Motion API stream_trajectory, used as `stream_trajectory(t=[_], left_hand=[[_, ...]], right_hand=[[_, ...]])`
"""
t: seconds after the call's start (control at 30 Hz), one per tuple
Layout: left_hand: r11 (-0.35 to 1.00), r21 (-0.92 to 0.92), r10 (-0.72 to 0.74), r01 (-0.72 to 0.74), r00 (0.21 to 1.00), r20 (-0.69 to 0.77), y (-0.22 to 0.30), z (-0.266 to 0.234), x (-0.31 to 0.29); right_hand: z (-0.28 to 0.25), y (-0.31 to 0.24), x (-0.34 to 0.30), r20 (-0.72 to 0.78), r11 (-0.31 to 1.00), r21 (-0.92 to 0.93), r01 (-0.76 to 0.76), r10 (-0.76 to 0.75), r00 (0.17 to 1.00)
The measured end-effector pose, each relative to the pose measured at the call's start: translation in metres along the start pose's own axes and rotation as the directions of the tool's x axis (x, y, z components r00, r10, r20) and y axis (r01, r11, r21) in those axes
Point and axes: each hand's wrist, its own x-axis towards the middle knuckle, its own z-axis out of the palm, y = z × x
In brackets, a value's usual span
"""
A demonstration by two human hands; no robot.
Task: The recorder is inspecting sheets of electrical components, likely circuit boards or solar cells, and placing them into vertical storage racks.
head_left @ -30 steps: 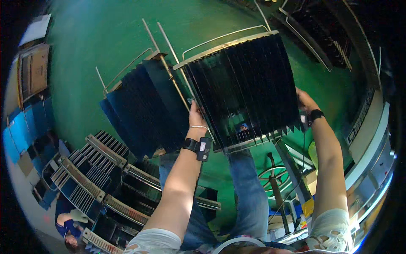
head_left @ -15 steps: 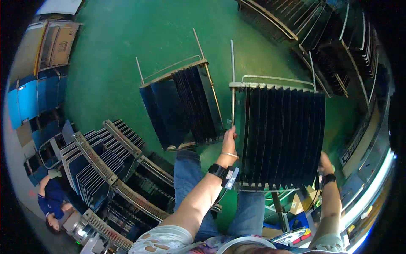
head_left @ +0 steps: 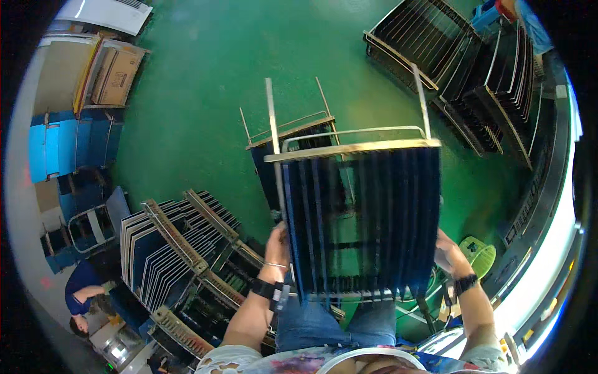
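Observation:
In front of my body is a metal rack [head_left: 352, 150] filled with upright dark panels [head_left: 406, 218], with two long rods standing up at its far end. My left hand [head_left: 276, 248] is closed on its left side. On the right side my right hand [head_left: 450, 254] grips it, the fingertips partly hidden by the rack. Green floor shows through a gap among the middle panels. Behind it, a second rack [head_left: 293, 129] of dark panels stands on the floor, largely covered by the one I hold.
Curved slotted racks with panels [head_left: 177, 240] stand at lower left, beside a person [head_left: 84, 293] in dark blue. More racks [head_left: 430, 47] are at far right. A yellow-green basket [head_left: 478, 257] is right of my right hand. Cardboard [head_left: 117, 76] and blue panels [head_left: 59, 146] line the left wall.
The held rack has moved left in view and looks closer, now overlapping the rack on the floor. Both hands moved along with it. The basket has come into view.

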Motion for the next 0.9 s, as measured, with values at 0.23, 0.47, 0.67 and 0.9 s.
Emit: stream_trajectory(t=[0.23,0.47,0.67,0.9], left_hand=[[0.997,-0.043,0.071,-0.071,0.997,0.006,0.109,-0.025,0.005],[1.000,-0.010,0.023,-0.022,0.998,0.062,0.143,-0.071,0.044],[0.998,0.054,0.000,-0.011,0.981,0.194,0.159,-0.090,0.030],[0.980,0.196,0.002,0.027,0.989,-0.146,0.135,-0.122,0.011]], right_hand=[[0.035,0.000,0.141,0.090,0.974,-0.186,-0.126,0.144,0.985],[0.081,0.002,0.198,0.100,0.926,-0.261,-0.273,0.307,0.947],[0.072,0.001,0.192,0.013,0.878,-0.371,-0.301,0.329,0.944],[-0.010,-0.007,0.242,-0.026,0.745,-0.647,-0.158,0.186,0.982]])
